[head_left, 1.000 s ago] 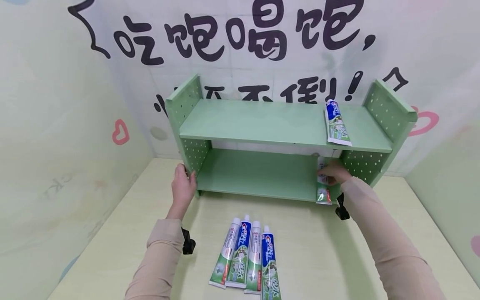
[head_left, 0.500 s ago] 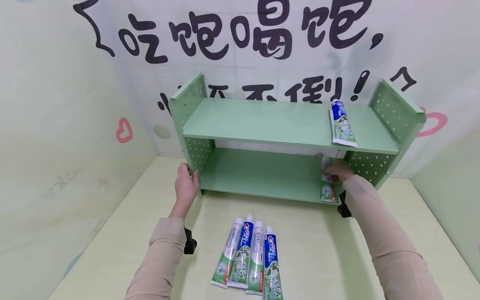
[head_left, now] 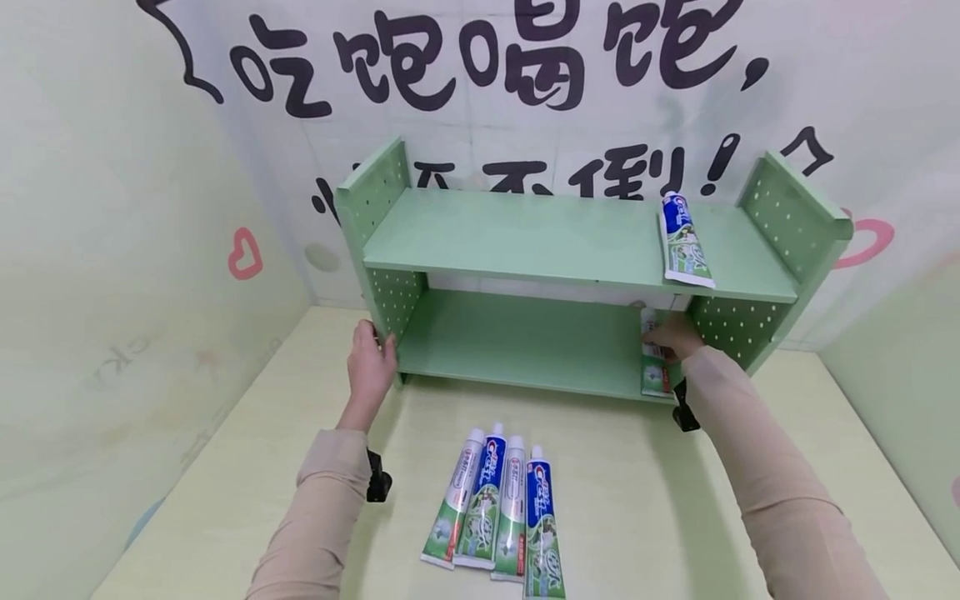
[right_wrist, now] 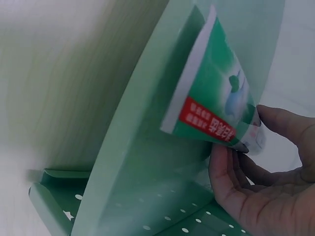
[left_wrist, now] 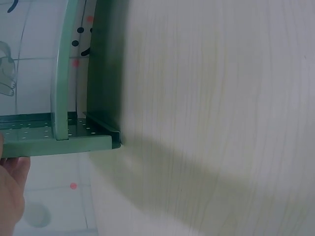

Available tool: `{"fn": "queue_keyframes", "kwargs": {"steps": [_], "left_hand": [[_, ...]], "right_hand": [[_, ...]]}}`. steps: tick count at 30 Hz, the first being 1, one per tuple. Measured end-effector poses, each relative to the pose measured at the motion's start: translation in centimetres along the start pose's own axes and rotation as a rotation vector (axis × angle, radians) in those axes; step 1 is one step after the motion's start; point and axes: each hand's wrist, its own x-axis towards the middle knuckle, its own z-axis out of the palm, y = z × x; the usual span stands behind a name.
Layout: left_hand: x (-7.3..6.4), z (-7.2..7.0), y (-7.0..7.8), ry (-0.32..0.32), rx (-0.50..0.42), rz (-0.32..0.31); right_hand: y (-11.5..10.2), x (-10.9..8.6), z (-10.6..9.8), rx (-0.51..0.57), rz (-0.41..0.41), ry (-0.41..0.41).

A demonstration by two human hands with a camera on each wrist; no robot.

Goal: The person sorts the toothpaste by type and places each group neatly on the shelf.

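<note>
One green-and-white toothpaste tube (head_left: 656, 379) lies right of centre in the head view, over the lower board (head_left: 517, 342) of a green rack (head_left: 480, 271), its flat crimped end toward the board's front edge. The right hand (head_left: 677, 335) pinches it near its middle, thumb on one side and bent fingers on the other, nearly closed around it; whether the tube's whole length touches the board I cannot tell. Left of centre, the left hand (head_left: 371, 367) grips the rack's left side panel (head_left: 396, 292), with the thumb at the front edge and the other fingers partly hidden along the outside. Above the held tube, toward the upper right, a blue-and-green tube (head_left: 686, 240) rests on the upper board (head_left: 510, 237). At lower centre, four tubes (head_left: 490, 500) fan out side by side on the pale table (head_left: 607, 492), caps pointing up the frame. Beige sleeves (head_left: 780, 475) enter from both lower corners. Bold black characters (head_left: 545, 62) cross the back wall (head_left: 465, 137) at the top.
</note>
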Motion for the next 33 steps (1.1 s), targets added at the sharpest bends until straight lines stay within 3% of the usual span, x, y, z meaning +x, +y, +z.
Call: {"fn": "queue_keyframes", "kwargs": {"steps": [10,14,18,23,33], "left_hand": [[0.2,0.0,-0.6,0.015,-0.001,0.024],[0.2,0.0,-0.6,0.012,-0.004,0.023],[0.2,0.1,-0.4,0.0,-0.006,0.027],[0.5,0.3,-0.4,0.0,-0.011,0.027],[0.6,0.4,-0.5,-0.017,-0.028,0.022]], "right_hand": [[-1.4,-1.1,-1.2,-0.016,-0.032,-0.094],[-1.4,-0.8,-1.5,-0.042,0.001,-0.089],[-2.2,-2.1,-1.4,-0.11,0.017,-0.066],[-3.3,-3.7,-1.2,-0.127,-0.028,-0.071],[-4.0,-4.5,-0.5,-0.183,-0.067,-0.097]]}}
